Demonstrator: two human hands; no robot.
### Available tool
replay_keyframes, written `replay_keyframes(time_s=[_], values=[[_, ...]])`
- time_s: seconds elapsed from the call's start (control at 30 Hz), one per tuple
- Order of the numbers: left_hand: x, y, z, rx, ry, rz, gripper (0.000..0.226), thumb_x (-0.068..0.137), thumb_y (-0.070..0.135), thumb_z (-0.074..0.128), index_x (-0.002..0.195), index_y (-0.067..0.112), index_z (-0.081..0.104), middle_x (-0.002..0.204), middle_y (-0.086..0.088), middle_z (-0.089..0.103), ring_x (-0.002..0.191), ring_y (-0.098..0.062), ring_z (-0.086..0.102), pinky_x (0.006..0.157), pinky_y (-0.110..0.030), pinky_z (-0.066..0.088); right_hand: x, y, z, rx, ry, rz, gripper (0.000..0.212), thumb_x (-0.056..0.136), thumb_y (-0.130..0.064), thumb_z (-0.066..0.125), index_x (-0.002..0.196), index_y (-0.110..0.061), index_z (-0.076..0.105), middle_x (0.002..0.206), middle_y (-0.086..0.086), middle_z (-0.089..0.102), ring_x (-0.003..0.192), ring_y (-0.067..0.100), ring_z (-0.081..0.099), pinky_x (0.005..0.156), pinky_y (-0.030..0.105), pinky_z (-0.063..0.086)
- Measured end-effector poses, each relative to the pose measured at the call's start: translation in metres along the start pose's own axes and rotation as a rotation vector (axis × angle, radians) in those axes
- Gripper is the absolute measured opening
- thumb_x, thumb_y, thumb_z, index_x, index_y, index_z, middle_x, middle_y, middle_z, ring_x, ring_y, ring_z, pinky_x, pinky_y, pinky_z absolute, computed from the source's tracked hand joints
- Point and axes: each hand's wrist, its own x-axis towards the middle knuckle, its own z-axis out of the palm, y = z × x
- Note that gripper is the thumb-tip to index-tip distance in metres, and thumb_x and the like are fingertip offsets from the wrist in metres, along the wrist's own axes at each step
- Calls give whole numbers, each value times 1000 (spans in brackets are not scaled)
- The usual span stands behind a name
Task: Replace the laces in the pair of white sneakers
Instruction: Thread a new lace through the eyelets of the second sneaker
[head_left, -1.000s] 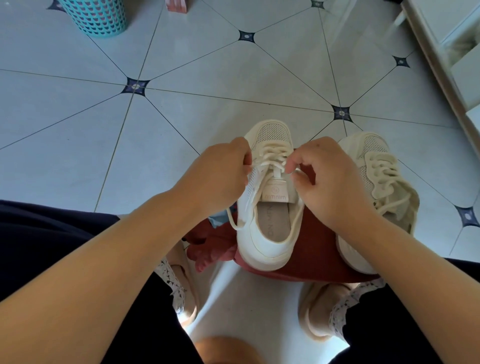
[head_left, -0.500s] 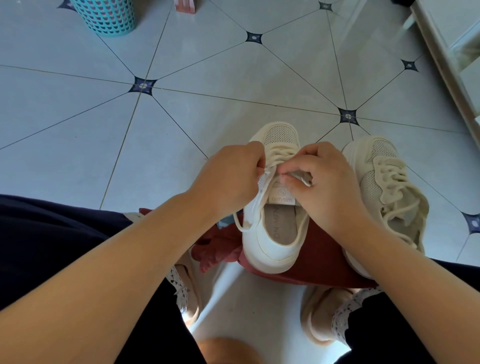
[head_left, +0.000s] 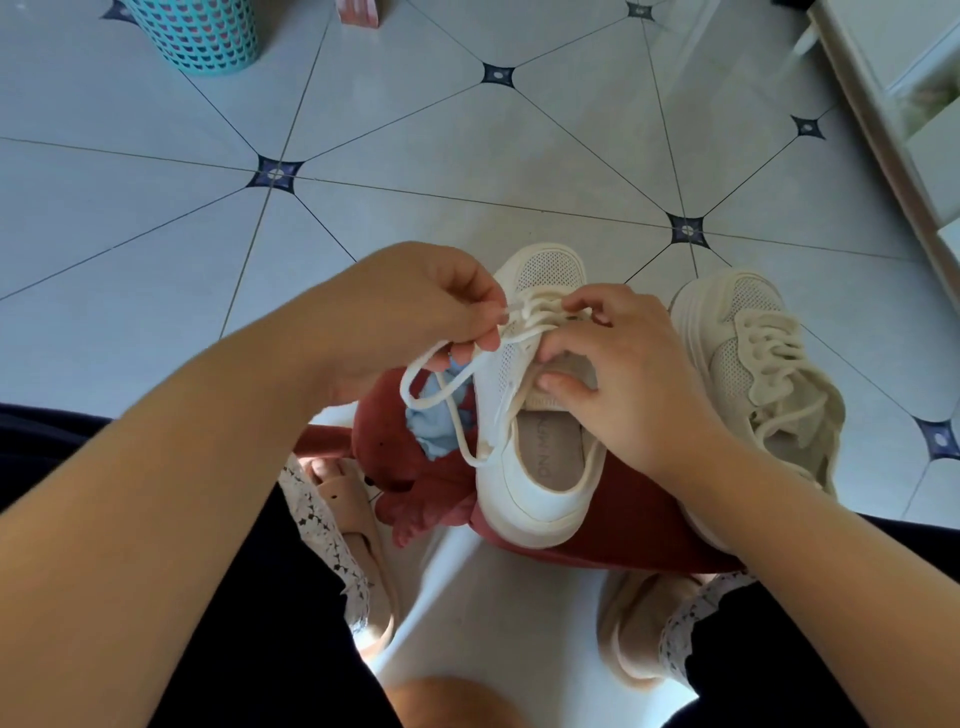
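Observation:
Two white sneakers rest on a dark red cloth (head_left: 613, 525) between my knees. The left sneaker (head_left: 530, 457) lies toe away from me with its opening toward me. My left hand (head_left: 410, 317) pinches its white lace (head_left: 441, 384) just left of the eyelets, and a loop of the lace hangs down beside the shoe. My right hand (head_left: 623, 374) rests on the tongue and laced front, fingers curled at the crossing laces, thumb pressed against the tongue. The right sneaker (head_left: 758, 364) stands laced at the right, untouched.
Light floor tiles with dark diamond insets spread ahead. A turquoise perforated basket (head_left: 197, 36) stands at the top left beside a small pink object (head_left: 358, 13). White furniture (head_left: 893, 130) runs along the right edge. My feet in beige slippers (head_left: 358, 535) flank the cloth.
My left hand has pulled out to the left, drawing a loop of lace from the left sneaker. My right hand slid down onto the tongue. The view shifted slightly.

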Motion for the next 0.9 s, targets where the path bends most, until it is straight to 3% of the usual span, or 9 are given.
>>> replay_keyframes(time_s=[0.13,0.2,0.27,0.4,0.5,0.6,0.7,0.8,0.9], values=[[-7,3,1,-162,-60,-28,16,90,6,50,77,9,60,55,4,58,45,-5,46,42,-13,39,1,1,-4,51,72,-95,9,73,-8,72,80,-14,70,87,-7,65,94,18,54,89,21,32],[-6,3,1,-176,-12,-47,17,91,5,50,78,7,60,53,4,57,41,-4,44,39,-13,36,0,2,-9,108,76,-58,12,75,-5,70,81,-16,68,74,-22,52,79,1,45,82,5,30],[-4,3,1,-186,11,-59,17,91,6,50,78,7,60,52,4,57,40,-3,43,38,-13,35,0,2,-12,143,23,16,20,77,-6,67,90,-20,63,76,-25,46,78,-1,43,76,-2,27],[-5,5,1,-205,28,-51,16,91,7,51,79,8,61,53,4,58,40,-3,42,38,-13,36,0,2,-16,128,-54,-3,31,79,1,62,102,-21,67,76,-22,45,75,-2,39,72,0,26],[-5,6,-2,-225,49,-49,15,91,6,50,80,7,60,53,3,57,40,-3,41,38,-12,33,-1,2,-25,204,-89,-10,38,79,3,61,82,-34,63,76,-21,49,74,-6,45,71,0,28],[-5,7,-4,-261,44,-50,15,91,4,49,81,5,59,54,1,56,39,-4,37,36,-13,27,-4,6,-32,305,-120,24,46,81,4,57,70,-41,53,87,-7,60,79,3,48,70,5,32],[-4,5,-2,-244,6,-70,15,91,5,50,79,5,60,55,-1,58,37,-4,36,33,-12,24,-5,6,-34,247,-233,-53,45,77,11,52,63,-31,56,85,-6,61,82,3,49,70,9,34],[-3,3,1,-141,-52,-101,14,90,7,53,78,5,60,56,-3,60,37,-5,39,33,-13,28,-4,6,-34,172,-212,-108,46,67,18,46,54,-25,57,76,5,66,79,15,55,67,23,38],[-3,-1,4,-15,-118,-123,17,88,18,56,77,7,64,56,-1,63,42,-7,50,38,-16,42,-5,9,-32,177,-150,-56,34,74,14,48,66,-16,64,70,-2,61,77,-1,51,66,12,35]])
